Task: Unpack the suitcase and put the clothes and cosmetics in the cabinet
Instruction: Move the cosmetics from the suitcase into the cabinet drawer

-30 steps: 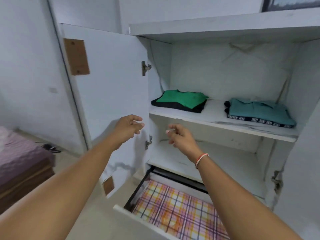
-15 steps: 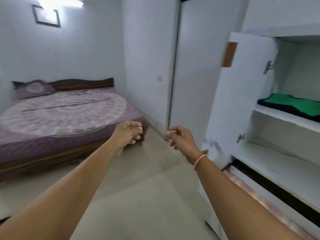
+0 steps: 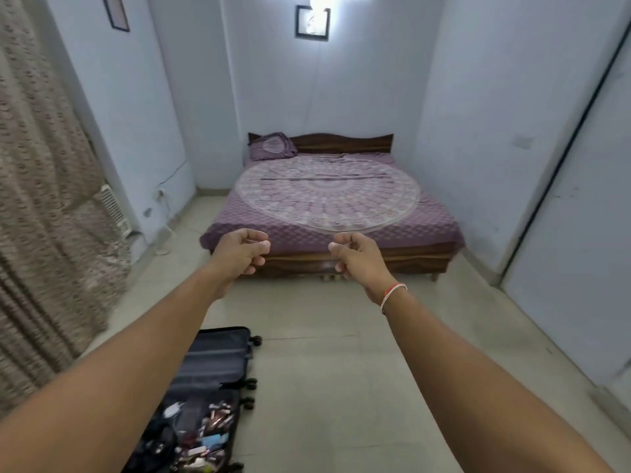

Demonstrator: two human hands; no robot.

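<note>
An open black suitcase (image 3: 218, 360) lies on the floor at the lower left, partly behind my left forearm. Its near half holds several small cosmetics (image 3: 208, 435); its far half looks dark and bare. My left hand (image 3: 239, 254) and my right hand (image 3: 358, 256) are stretched out in front of me at chest height, well above and beyond the suitcase. Both have loosely curled fingers and hold nothing. The cabinet is out of view.
A bed with a purple patterned cover (image 3: 327, 199) fills the far end of the room. A patterned curtain (image 3: 44, 199) hangs along the left. A white door (image 3: 580, 233) stands at the right. Tiled floor (image 3: 341, 387) stretches between the suitcase and the door.
My view has swung left, away from the cabinet, past the door to the bed and the suitcase. Both hands stay empty and held out in the same pose.
</note>
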